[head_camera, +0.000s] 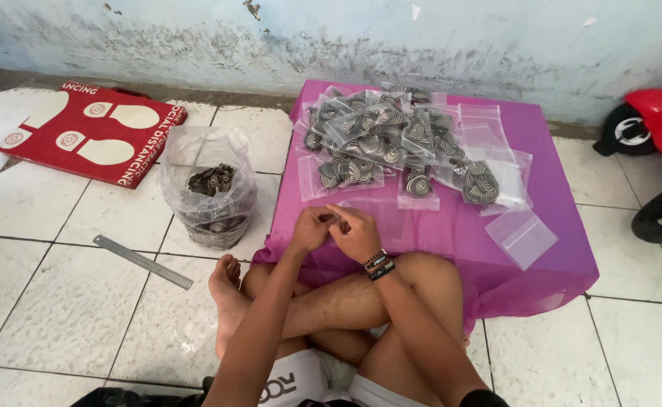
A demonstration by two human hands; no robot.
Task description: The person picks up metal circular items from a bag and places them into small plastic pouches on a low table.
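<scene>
Apparently left hand [312, 228], right hand [357, 232] pinched together; grip contents too small to tell.

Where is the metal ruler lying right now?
The metal ruler lies slantwise on the white floor tiles, left of the person's bare foot, just below the clear plastic bag.

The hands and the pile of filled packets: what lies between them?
Head view: only bare pink cloth separates the hands from the packet pile.

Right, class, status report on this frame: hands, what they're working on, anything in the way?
Left hand and right hand together, pinching something small, too hidden to tell. Filled zip bags heaped on purple cloth. Nothing between hands and heap.
</scene>
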